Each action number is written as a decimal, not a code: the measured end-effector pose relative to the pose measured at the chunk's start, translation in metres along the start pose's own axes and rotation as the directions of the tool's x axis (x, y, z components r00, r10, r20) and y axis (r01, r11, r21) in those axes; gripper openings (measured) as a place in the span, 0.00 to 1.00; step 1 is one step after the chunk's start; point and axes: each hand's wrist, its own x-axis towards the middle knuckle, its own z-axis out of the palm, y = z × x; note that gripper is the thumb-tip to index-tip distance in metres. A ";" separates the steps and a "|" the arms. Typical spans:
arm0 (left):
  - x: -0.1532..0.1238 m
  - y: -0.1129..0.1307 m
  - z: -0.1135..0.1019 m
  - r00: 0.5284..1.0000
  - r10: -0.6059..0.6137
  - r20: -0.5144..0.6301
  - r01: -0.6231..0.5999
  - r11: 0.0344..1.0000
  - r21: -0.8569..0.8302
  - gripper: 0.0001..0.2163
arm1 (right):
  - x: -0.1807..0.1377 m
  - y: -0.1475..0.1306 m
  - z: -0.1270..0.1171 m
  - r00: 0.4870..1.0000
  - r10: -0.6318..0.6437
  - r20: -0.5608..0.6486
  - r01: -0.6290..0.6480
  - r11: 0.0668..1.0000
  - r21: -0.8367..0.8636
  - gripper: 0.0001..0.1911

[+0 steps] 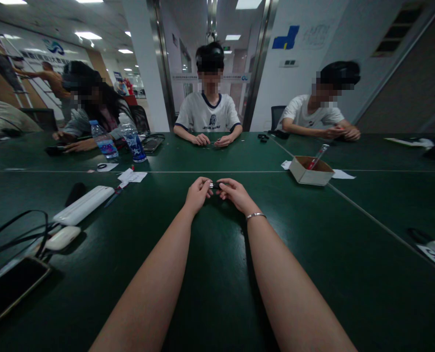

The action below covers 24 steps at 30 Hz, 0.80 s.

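Between my two hands, just over the green table [217, 274], is a small black USB stick [215, 186] with a silver metal end. My left hand [197, 194] pinches the silver end between thumb and fingers. On the black end, the thumb and fingertips of my right hand [236, 194] are closed. My fingers hide part of the stick, so its full shape does not show. A bracelet [255, 215] circles my right wrist.
To my left lie a phone [12, 288], dark cables [15, 239] and a white power strip [83, 205]. Two bottles [131, 139] stand farther back. A small open box [311, 172] holding a red tube sits ahead right. Several people sit across the table.
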 end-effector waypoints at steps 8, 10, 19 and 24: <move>0.001 -0.006 -0.003 1.000 0.000 0.022 0.000 1.000 -0.001 0.17 | -0.001 -0.002 0.001 1.000 -0.008 0.007 0.008 1.000 -0.006 0.22; 0.001 -0.007 -0.004 1.000 -0.007 0.019 0.006 1.000 0.015 0.18 | -0.001 -0.002 0.001 1.000 -0.011 0.007 0.011 1.000 -0.010 0.23; -0.003 0.003 -0.004 0.998 -0.014 -0.058 0.028 0.970 0.241 0.20 | -0.002 -0.002 0.002 1.000 -0.017 0.024 0.018 1.000 -0.019 0.23; -0.004 0.004 -0.003 0.996 -0.035 -0.088 0.063 0.941 0.332 0.23 | -0.002 -0.002 0.003 0.999 -0.018 0.042 0.019 1.000 -0.023 0.24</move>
